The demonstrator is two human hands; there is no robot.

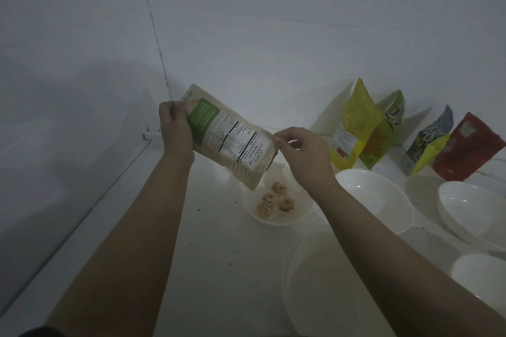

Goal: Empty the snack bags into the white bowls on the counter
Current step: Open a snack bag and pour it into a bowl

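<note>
Two hands on one bag: your left hand [175, 128] wraps the bag's [230, 137] upper end, fingers curled over its far edge; your right hand [298, 153] pinches the lower right corner between thumb and fingertips.
Grip state: both hands hold the bag; neither is free.
Bag position: held in the air between your hands, above and just behind the small bowl [276, 205].
Long axis: runs from upper left at your left hand down to lower right; the low end hangs over the bowl's near-left rim.
Pointing: the low end faces down toward the bowl. I judge this is the mouth, though the opening itself is hidden.
Bowl contents: four or so snack pieces [273, 198] lie in it.
Nearer hand: your right sits closer to the bowl and steers the low end; your left sets the tilt.
Next move, a judgement: lift your left hand to steepen the tilt, keeping the low end over the bowl.
Outward: an empty bowl [375, 200] just right; four more bags [358, 128] stand against the wall.
</note>
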